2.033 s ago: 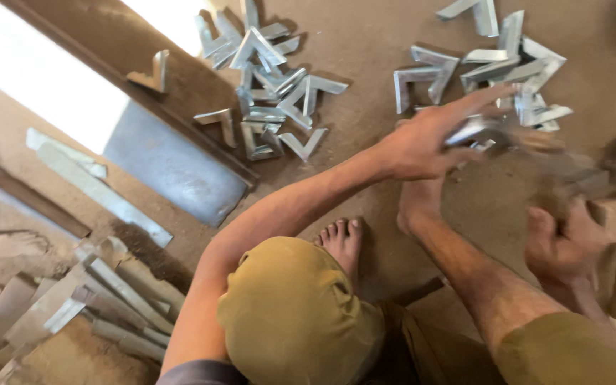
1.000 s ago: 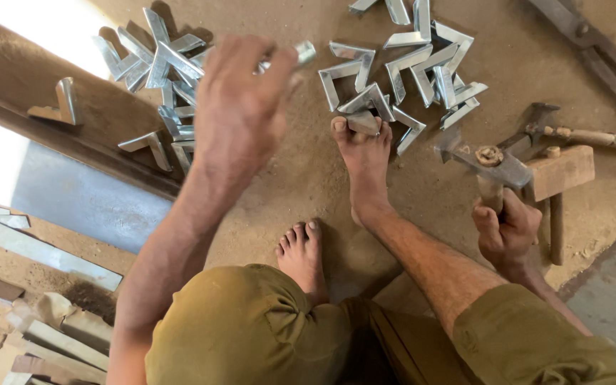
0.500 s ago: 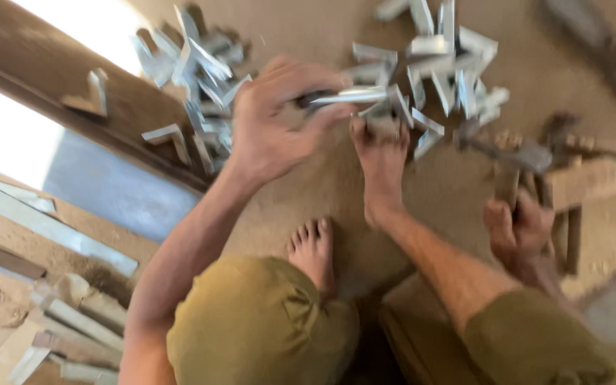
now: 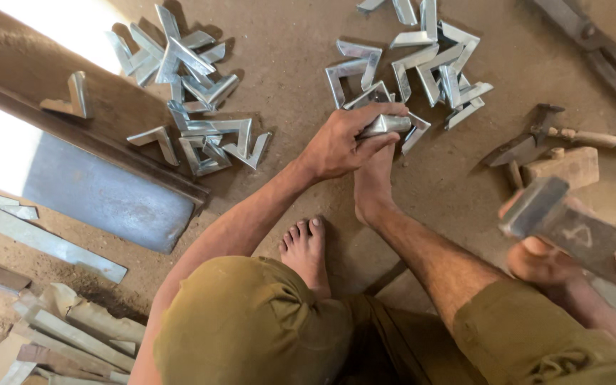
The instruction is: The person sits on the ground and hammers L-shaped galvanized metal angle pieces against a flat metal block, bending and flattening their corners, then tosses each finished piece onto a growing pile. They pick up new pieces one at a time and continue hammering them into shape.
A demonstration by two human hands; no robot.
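- The left hand (image 4: 340, 146) has its fingers (image 4: 379, 114) clamped on a bent angle piece of shiny grey sheet metal (image 4: 388, 125), and it presses this piece down against the top of the right foot (image 4: 373, 178).
- The held piece is on the brown dirt floor (image 4: 294, 50), about the middle of it, just below a loose heap of the same L-shaped metal pieces (image 4: 433, 64) at the far edge of the floor.
- The right hand (image 4: 536, 258) is low at the right edge of the floor, its fingers wrapped on the handle of a heavy steel hammer (image 4: 536, 207), whose head is raised above the floor.
- A second heap of L-shaped metal pieces (image 4: 194, 93) lies at the far left, near a long dark wooden beam (image 4: 44, 78).
- One single metal angle (image 4: 73, 96) stands on that beam.
- The left foot (image 4: 308, 249) rests on the floor, near the olive-green trousers (image 4: 251, 328).
- Beyond the hammer lie a small pointed hammer with wooden handle (image 4: 536, 139) and a wooden block (image 4: 561, 165), just beside each other.
- Large dark metal shears (image 4: 600, 50) lie in the far right corner.
- Long grey metal strips (image 4: 44, 239) lie at the left edge.
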